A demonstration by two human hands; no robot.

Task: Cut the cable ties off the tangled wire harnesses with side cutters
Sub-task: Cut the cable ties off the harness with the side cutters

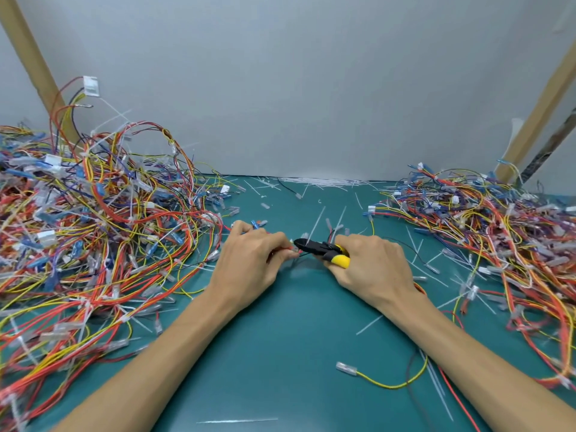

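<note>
Spreading widest at the near edge, the bare part of the teal cutting mat (280, 353) lies between the two forearms, with one cut cable tie (237, 420) flat near the bottom. Just inside the right forearm, a loose yellow wire (389, 385) with a clear connector curls on the mat beside a few more cut ties.

To the left, a tall tangled pile of wire harnesses (93, 229) in red, yellow, orange and blue crowds in from the mat's edge up to the left wrist. To the right, a lower second pile (498, 244) lines that edge, with a littered lane between it and the right arm.

The hands meet in the gap between the piles. The left hand (249, 263) is knuckles up, fingers curled, its fingertips pinching a thin harness (294, 251) of red and black wires. The right hand (374, 266) is wrapped round the yellow handles of the side cutters (324, 249), whose black head points left and reaches the pinched wires. Blur hides whether the blades are closed.

Beyond the hands, cut ties and clear connectors dot the mat. A heap of cut ties (327, 182) lies along the far edge against the grey wall (296, 88).
</note>
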